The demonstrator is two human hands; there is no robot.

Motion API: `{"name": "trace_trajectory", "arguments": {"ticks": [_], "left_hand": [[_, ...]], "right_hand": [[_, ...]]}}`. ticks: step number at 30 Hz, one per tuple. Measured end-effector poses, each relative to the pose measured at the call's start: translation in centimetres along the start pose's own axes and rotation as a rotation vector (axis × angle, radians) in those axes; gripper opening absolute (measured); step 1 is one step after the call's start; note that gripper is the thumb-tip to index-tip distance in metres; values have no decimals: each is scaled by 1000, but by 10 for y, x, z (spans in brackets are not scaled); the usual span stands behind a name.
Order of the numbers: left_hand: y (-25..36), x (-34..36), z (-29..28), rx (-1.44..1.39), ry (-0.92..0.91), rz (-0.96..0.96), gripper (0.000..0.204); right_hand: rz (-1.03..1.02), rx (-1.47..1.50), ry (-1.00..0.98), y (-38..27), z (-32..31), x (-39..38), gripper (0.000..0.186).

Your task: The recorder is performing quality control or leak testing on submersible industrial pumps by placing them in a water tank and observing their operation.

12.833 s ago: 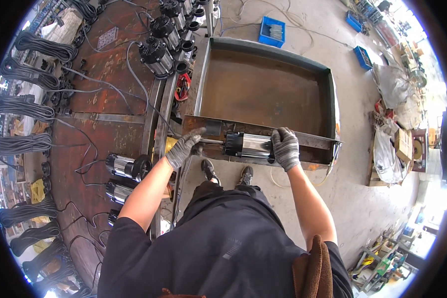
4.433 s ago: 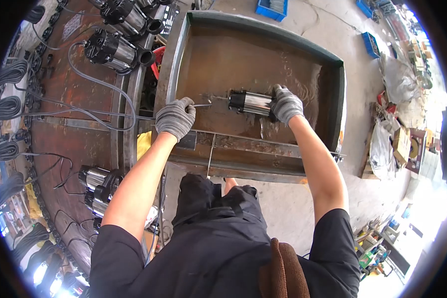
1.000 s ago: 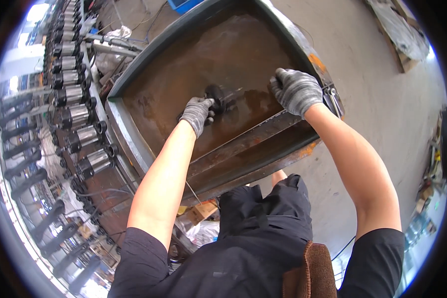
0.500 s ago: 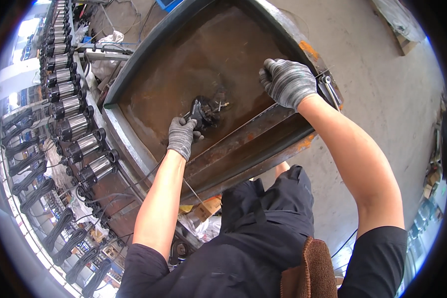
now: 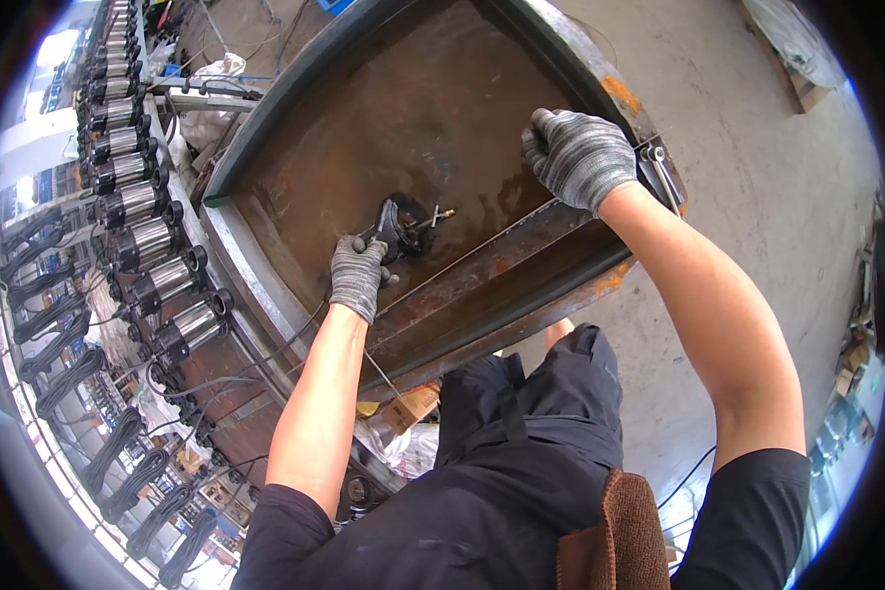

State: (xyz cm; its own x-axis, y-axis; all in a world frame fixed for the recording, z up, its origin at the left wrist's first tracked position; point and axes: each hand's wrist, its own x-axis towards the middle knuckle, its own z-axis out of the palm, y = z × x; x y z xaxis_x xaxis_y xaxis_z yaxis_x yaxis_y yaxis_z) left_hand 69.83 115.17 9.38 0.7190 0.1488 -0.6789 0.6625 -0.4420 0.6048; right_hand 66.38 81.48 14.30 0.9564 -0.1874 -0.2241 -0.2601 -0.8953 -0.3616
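Note:
A metal tank [image 5: 261, 265] of murky brown water [image 5: 364, 143] lies in front of me. In its near-left part, my gloved left hand [image 5: 359, 273] is closed on the side of a round black pump-like part [image 5: 391, 224]. A small brass-tipped metal fitting [image 5: 439, 215] sticks out on the part's right; its lower portion is hidden by the water. My gloved right hand [image 5: 585, 162] is raised over the tank's right side, fingers curled in. Whatever those fingers hold, if anything, is hidden. Just right of that wrist, shiny metal tools like wrenches [image 5: 663, 177] rest on the tank's edge.
Along the left stands a long row of steel-and-black cylindrical pumps [image 5: 192, 326], with coiled black cables [image 5: 74, 382] beside them. A steel bar [image 5: 492, 258] crosses the tank's near side. Below the tank sits a cardboard box [image 5: 410, 408]. A wooden pallet [image 5: 806, 93] is at the far right.
The splash around the black part has calmed, and its fitting shows more clearly. My left hand still grips the part. My right hand has shifted slightly right and stays curled.

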Motion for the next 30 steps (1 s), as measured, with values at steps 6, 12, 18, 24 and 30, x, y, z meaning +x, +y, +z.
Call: {"name": "trace_trajectory", "arguments": {"ticks": [6, 12, 18, 24, 30], "left_hand": [[2, 0, 0, 37, 11, -9, 19], [-1, 4, 2, -22, 35, 0, 30], [2, 0, -1, -20, 48, 19, 29], [29, -47, -30, 72, 138, 176, 29], [63, -133, -58, 150, 184, 419, 28]], "right_hand": [[10, 15, -5, 0, 1, 0, 18], [20, 23, -23, 2, 0, -1, 19], [17, -20, -89, -3, -10, 1, 27], [-2, 0, -89, -11, -14, -2, 24], [-512, 503, 172, -6, 12, -24, 41]]}}
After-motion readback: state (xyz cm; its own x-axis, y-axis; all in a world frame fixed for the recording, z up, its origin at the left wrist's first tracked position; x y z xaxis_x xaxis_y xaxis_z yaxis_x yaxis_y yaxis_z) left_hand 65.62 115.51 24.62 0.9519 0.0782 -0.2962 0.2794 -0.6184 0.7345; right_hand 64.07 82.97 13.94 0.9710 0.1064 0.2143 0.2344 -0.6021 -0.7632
